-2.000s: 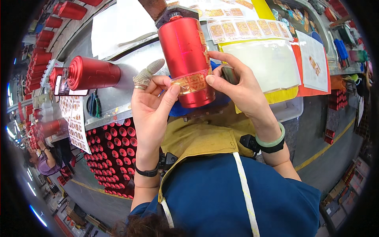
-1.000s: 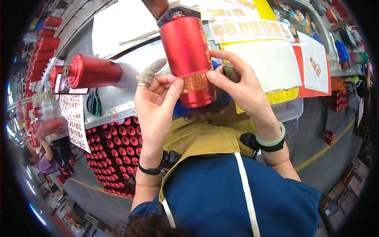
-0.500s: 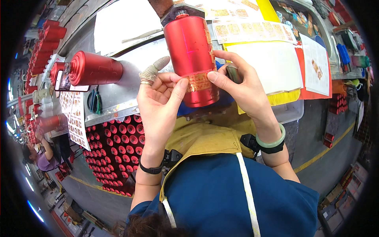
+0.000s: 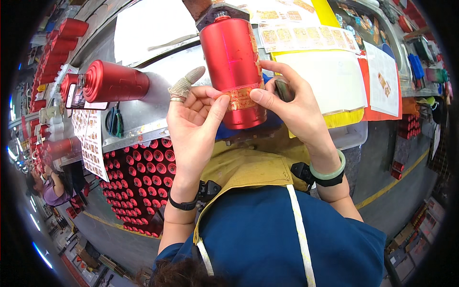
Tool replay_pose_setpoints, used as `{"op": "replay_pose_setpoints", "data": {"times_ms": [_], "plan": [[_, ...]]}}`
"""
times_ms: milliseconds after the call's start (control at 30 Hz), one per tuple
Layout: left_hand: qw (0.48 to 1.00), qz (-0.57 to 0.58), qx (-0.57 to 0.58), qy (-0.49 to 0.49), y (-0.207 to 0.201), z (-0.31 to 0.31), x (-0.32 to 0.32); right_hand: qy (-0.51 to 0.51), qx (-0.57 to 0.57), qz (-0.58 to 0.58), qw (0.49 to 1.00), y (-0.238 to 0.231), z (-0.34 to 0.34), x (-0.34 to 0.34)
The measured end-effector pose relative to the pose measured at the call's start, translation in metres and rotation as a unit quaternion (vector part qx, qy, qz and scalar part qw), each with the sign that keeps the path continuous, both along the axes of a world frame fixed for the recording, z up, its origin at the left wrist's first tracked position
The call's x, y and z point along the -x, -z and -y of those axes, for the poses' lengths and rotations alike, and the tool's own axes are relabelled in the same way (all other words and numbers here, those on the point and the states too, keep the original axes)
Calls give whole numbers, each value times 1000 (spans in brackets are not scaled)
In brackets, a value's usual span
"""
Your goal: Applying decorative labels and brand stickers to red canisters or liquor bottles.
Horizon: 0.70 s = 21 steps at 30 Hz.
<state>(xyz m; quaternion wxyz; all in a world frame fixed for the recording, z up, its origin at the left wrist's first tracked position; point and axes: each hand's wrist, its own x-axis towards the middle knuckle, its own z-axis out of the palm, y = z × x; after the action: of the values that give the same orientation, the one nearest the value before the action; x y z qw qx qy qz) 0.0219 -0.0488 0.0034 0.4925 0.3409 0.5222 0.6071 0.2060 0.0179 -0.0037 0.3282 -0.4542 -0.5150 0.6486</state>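
Observation:
A red metallic bottle (image 4: 228,52) lies in front of me, its neck toward a dark holder (image 4: 221,14) at the far end. Around its lower part runs a gold patterned decal (image 4: 241,98). My left hand (image 4: 193,112) is closed, thumb and forefinger together at the decal's left edge; a cloth finger cot (image 4: 187,83) covers one raised finger. My right hand (image 4: 299,103) grips the bottle's right side, with its thumb on the decal and its forefinger farther up. A small dark flat piece (image 4: 284,90) is tucked among the right fingers, partly hidden.
On the metal bench at left are another red bottle (image 4: 117,81), a phone (image 4: 76,98) and scissors (image 4: 114,122). Decal sheets (image 4: 308,37) and white paper (image 4: 325,79) lie at right. Many red bottles (image 4: 143,177) are stacked below the bench. A person (image 4: 55,191) works at far left.
The bottle has turned or shifted very slightly to the right, and my left fingertips have moved with it. Both hands keep their hold. The person at far left has moved their hands.

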Motion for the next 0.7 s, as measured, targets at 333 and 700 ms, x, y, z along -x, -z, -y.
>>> {"op": "replay_pose_setpoints", "data": {"times_ms": [333, 700], "plan": [[999, -41, 20, -11, 17, 2, 8, 5, -7, 15, 1000, -1, 1, 0], [995, 46, -38, 86, 30, 1, -1, -7, -29, -9, 1000, 2, 4, -6]]}}
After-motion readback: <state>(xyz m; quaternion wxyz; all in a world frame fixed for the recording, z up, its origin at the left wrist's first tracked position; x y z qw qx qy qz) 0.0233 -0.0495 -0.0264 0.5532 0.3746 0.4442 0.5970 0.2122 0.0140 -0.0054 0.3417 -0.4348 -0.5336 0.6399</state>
